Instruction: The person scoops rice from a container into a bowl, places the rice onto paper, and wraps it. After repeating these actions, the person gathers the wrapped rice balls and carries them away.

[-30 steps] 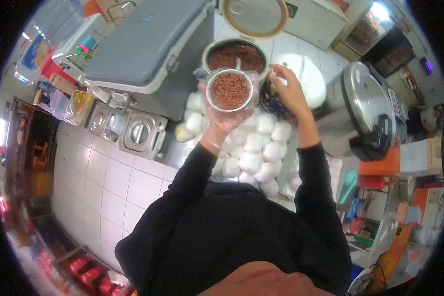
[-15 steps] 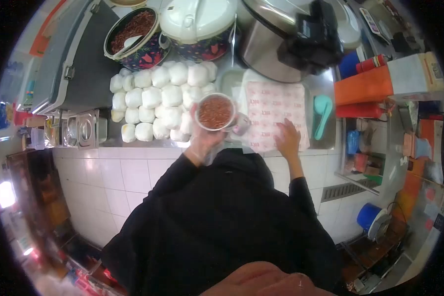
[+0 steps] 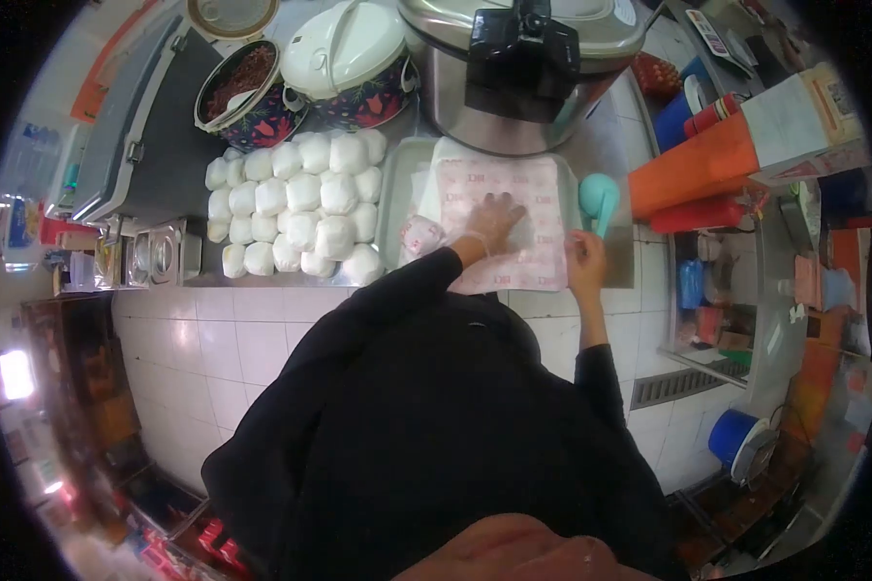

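My left hand [image 3: 495, 223], in a clear glove, lies on a stack of pink printed paper [image 3: 547, 266] with its fingers spread. A pale patch shows beside its palm, too unclear to name. At the paper's right edge, my right hand [image 3: 586, 259] has its fingers pinched on the sheet. Left of the stack, a round bundle in pink printed paper [image 3: 421, 235] rests on the tray [image 3: 389, 208]. Several rows of white wrapped bundles [image 3: 302, 192] stand further left. A turquoise scoop [image 3: 599, 198] lies right of the paper.
Behind are an open flowered pot of reddish-brown food [image 3: 252, 82], a lidded flowered pot [image 3: 349, 58] and a large steel cooker [image 3: 504, 126]. A grey cool box [image 3: 155, 116] stands at the left, with metal containers [image 3: 165, 254] before it. Orange boxes [image 3: 693, 165] are at the right.
My left hand has moved right onto the paper, and the cup of reddish-brown food it held no longer shows. My right hand has shifted to the paper's right edge. The view has shifted.
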Demonstrator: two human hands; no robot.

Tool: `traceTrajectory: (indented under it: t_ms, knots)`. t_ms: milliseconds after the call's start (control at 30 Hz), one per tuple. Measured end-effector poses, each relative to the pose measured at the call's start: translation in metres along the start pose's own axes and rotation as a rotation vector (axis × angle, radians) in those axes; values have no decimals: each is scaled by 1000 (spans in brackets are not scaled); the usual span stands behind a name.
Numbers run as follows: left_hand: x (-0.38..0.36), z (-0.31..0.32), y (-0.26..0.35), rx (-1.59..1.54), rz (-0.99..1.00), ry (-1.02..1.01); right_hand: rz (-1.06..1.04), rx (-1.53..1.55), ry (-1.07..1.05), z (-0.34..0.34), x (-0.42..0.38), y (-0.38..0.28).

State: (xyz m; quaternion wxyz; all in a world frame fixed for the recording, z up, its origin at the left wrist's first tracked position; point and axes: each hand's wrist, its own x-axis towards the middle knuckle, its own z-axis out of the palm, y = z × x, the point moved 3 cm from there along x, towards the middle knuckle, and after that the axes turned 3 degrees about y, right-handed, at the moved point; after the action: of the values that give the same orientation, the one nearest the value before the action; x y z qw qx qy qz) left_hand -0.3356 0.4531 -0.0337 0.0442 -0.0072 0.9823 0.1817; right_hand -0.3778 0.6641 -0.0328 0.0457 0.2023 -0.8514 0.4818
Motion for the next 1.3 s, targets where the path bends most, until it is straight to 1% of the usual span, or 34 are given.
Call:
traceTrajectory:
  t_ms: [67,167,267,367,400,433,467,533,600,633,700,767,800,833,867,933,967,1033,1133,1233,1300]
  knots:
    - [0,1,6,-2,-106,-109,51,46,29,-3,-2,1]
    - [4,1,8,39,-152,-6,85,89,26,1,1,8]
    - [1,-14,-5,-113,-187,24,75,109,0,-1,24,5]
    - [-6,-21,-55,-798,-279,115,11,144,-8,12,62,7]
    - [-2,-12,-82,-1094,-267,179,-17,158,-12,21,74,9]
    - [-2,-6,-105,-1388,-248,248,-103,66,-23,36,88,12]
    - [-16,-20,-112,-1691,-394,250,-189,-26,-32,56,101,18]
    - [-44,-55,-105,-2293,-702,242,-370,-222,-39,87,117,25]
    - [-44,-60,-121,-2176,-683,539,-565,-429,-34,108,127,23]
    - [-43,-60,-131,-2103,-672,682,-625,-469,-62,110,129,15]
    - [-42,-48,-161,-1813,-689,791,-615,-528,-91,116,129,14]
    - [-35,-19,-201,-1143,-756,677,-647,-560,-113,124,129,21]
    - [-36,-23,-198,-827,-812,639,-680,-564,-119,126,126,22]
    - [-36,-25,-193,-684,-890,658,-711,-570,-124,125,125,25]
    - [-36,-26,-188,-545,-972,669,-697,-546,-155,124,123,29]
    - [-37,-28,-181,-456,-976,836,-666,-496,-213,121,121,25]
    - [-39,-27,-178,-431,-984,851,-686,-467,-212,120,121,21]
    - [-54,-52,-142,-378,-1000,877,-721,-408,-213,122,120,20]
    - [-63,-59,-125,-221,-858,1058,-748,-378,-230,118,116,12]
    - [-69,-74,-105,-52,-718,1146,-728,-355,-322,120,116,6]
    - [-70,-87,-93,-57,-621,1162,-789,-272,-327,121,117,7]
